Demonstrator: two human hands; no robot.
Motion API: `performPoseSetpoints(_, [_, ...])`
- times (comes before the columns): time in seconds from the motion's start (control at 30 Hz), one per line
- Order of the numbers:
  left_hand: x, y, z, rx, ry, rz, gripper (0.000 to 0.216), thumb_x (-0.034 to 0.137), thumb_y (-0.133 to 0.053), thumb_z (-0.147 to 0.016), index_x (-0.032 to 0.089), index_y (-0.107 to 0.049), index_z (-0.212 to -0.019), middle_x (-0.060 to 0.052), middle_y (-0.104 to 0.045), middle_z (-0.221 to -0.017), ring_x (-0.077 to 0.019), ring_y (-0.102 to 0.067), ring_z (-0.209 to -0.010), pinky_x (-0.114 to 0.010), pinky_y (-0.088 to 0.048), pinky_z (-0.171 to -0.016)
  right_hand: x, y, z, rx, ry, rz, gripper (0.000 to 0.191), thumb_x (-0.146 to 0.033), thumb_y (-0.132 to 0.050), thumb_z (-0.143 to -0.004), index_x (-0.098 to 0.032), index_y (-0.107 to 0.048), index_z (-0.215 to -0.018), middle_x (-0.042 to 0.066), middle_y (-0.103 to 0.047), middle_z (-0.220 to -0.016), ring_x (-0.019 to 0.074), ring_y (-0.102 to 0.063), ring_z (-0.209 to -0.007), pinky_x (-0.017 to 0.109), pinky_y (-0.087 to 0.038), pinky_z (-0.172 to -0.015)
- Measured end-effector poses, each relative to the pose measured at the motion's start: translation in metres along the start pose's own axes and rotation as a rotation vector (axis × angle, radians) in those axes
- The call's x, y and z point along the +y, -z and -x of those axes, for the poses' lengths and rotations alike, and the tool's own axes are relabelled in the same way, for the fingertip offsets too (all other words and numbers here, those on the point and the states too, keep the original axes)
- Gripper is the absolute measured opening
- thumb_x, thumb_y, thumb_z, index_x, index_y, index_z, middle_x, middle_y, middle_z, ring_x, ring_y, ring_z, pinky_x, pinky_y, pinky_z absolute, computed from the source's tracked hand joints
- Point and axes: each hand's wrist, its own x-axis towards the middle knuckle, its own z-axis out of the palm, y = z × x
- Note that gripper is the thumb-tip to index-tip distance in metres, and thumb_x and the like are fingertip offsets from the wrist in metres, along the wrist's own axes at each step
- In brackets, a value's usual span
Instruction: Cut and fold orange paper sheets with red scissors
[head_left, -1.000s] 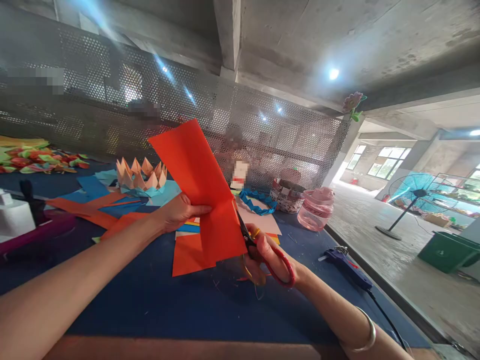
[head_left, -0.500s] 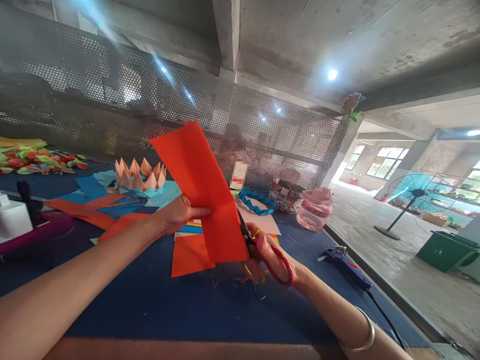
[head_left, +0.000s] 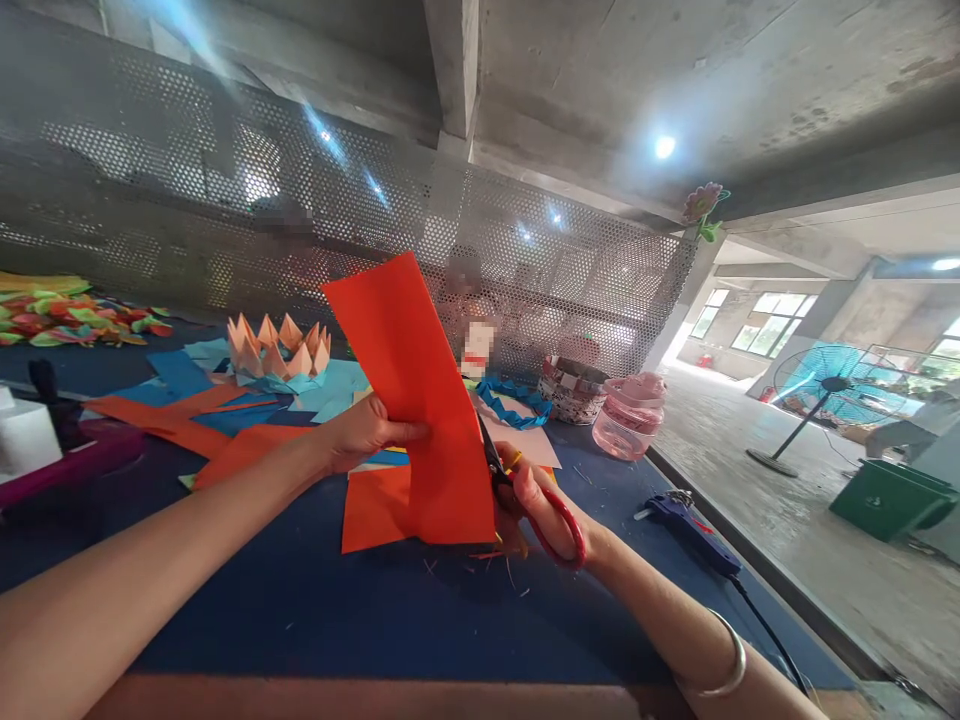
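Observation:
An orange-red sheet of paper (head_left: pixel 420 400) is held up, tilted, above the table by my left hand (head_left: pixel 371 432), thumb in front and the other fingers behind it. My right hand (head_left: pixel 536 495) grips red-handled scissors (head_left: pixel 576 540), whose dark blades lie along the paper's right edge. Part of the blades is hidden at that edge. Behind the held sheet, another orange paper piece (head_left: pixel 371 510) lies flat on the table. Thin paper slivers (head_left: pixel 495 553) are scattered below the scissors.
A folded peach paper crown (head_left: pixel 279 350) stands on blue sheets at the back left. A pink-lidded jar (head_left: pixel 628 415) and a patterned basket (head_left: pixel 574 388) stand at the back right. A blue glue gun (head_left: pixel 694 535) with a cord lies near the right edge. The table (head_left: pixel 315 640) is dark blue.
The orange-red paper has shifted right and slightly down with my left hand. My right hand and the scissors have stayed almost in place.

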Motion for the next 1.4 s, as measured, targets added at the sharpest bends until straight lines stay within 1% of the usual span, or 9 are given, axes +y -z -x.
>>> performPoseSetpoints(0.1, [-0.001,0.004,-0.002,-0.007,0.009,0.016,0.040,0.029,-0.088,-0.056,0.016,-0.076,-0.092,-0.010,-0.076,-0.105,-0.0327,-0.067,-0.103,-0.039,-0.057,-0.080,-0.001,0.000,0.000,0.044,-0.010,0.006,0.078,-0.077,-0.035,-0.084,-0.020,-0.038,-0.137,-0.003,-0.055,-0.062,0.0127,-0.053,-0.047,0.023,-0.042,-0.046])
performPoseSetpoints(0.43, [-0.003,-0.006,0.004,-0.077,0.071,-0.003,0.040,0.027,-0.087,-0.056,0.018,-0.075,-0.093,-0.010,-0.077,-0.102,-0.0339,-0.068,-0.103,-0.044,-0.055,-0.086,0.002,0.000,0.000,-0.017,0.020,-0.040,0.074,-0.075,-0.035,-0.086,-0.018,-0.037,-0.133,-0.003,-0.054,-0.064,0.0091,-0.046,-0.041,0.021,-0.040,-0.041])
performPoseSetpoints(0.67, [-0.003,0.000,0.002,-0.082,0.078,0.009,0.043,0.031,-0.088,-0.055,0.019,-0.075,-0.094,-0.011,-0.074,-0.110,-0.0368,-0.064,-0.111,-0.049,-0.053,-0.091,-0.008,-0.003,0.000,0.087,0.034,-0.044,0.075,-0.077,-0.038,-0.083,-0.023,-0.042,-0.134,0.006,-0.061,-0.093,0.0156,-0.060,-0.065,0.026,-0.048,-0.054])
performPoseSetpoints(0.73, [-0.003,-0.002,0.003,-0.100,0.082,0.005,0.042,0.030,-0.087,-0.057,0.020,-0.075,-0.095,-0.011,-0.074,-0.111,-0.0357,-0.064,-0.111,-0.048,-0.053,-0.091,-0.011,-0.003,0.000,0.068,0.028,-0.036,0.074,-0.077,-0.035,-0.085,-0.022,-0.043,-0.133,0.005,-0.061,-0.088,0.0138,-0.058,-0.057,0.025,-0.046,-0.049])
performPoseSetpoints(0.8, [-0.004,-0.004,0.004,-0.144,0.103,0.001,0.041,0.029,-0.086,-0.058,0.020,-0.075,-0.096,-0.011,-0.075,-0.109,-0.0344,-0.066,-0.108,-0.047,-0.053,-0.091,-0.011,-0.003,0.000,0.024,0.007,-0.025,0.075,-0.078,-0.033,-0.084,-0.020,-0.042,-0.132,0.001,-0.058,-0.073,0.0124,-0.053,-0.046,0.024,-0.042,-0.042])
performPoseSetpoints(0.9, [-0.006,-0.007,0.005,-0.203,0.124,-0.008,0.039,0.028,-0.085,-0.061,0.018,-0.075,-0.098,-0.011,-0.075,-0.107,-0.0330,-0.067,-0.104,-0.045,-0.053,-0.089,-0.011,-0.002,0.000,-0.003,0.003,-0.015,0.078,-0.079,-0.032,-0.084,-0.019,-0.040,-0.133,-0.003,-0.053,-0.060,0.0125,-0.051,-0.041,0.023,-0.040,-0.040])
performPoseSetpoints(1.1, [-0.007,-0.003,0.003,-0.201,0.131,0.008,0.038,0.029,-0.085,-0.061,0.020,-0.075,-0.097,-0.008,-0.076,-0.105,-0.0312,-0.068,-0.103,-0.042,-0.054,-0.087,-0.015,-0.002,0.000,0.116,0.046,-0.019,0.075,-0.079,-0.038,-0.082,-0.021,-0.047,-0.129,0.005,-0.058,-0.083,0.0153,-0.059,-0.064,0.025,-0.048,-0.053])
performPoseSetpoints(1.27, [-0.009,-0.010,0.008,-0.236,0.149,-0.033,0.032,0.028,-0.085,-0.061,0.019,-0.076,-0.090,-0.009,-0.077,-0.100,-0.0309,-0.070,-0.096,-0.040,-0.055,-0.083,-0.013,-0.004,-0.002,0.024,0.023,-0.031,0.077,-0.079,-0.033,-0.083,-0.023,-0.040,-0.134,0.000,-0.056,-0.075,0.0097,-0.049,-0.042,0.023,-0.042,-0.037])
performPoseSetpoints(1.4, [-0.010,-0.014,0.010,-0.240,0.170,-0.023,0.029,0.030,-0.085,-0.061,0.019,-0.076,-0.086,-0.007,-0.078,-0.094,-0.0304,-0.071,-0.094,-0.039,-0.055,-0.082,-0.009,-0.002,-0.002,0.059,0.034,-0.041,0.078,-0.079,-0.035,-0.083,-0.022,-0.040,-0.135,0.003,-0.059,-0.082,0.0090,-0.049,-0.043,0.022,-0.042,-0.037])
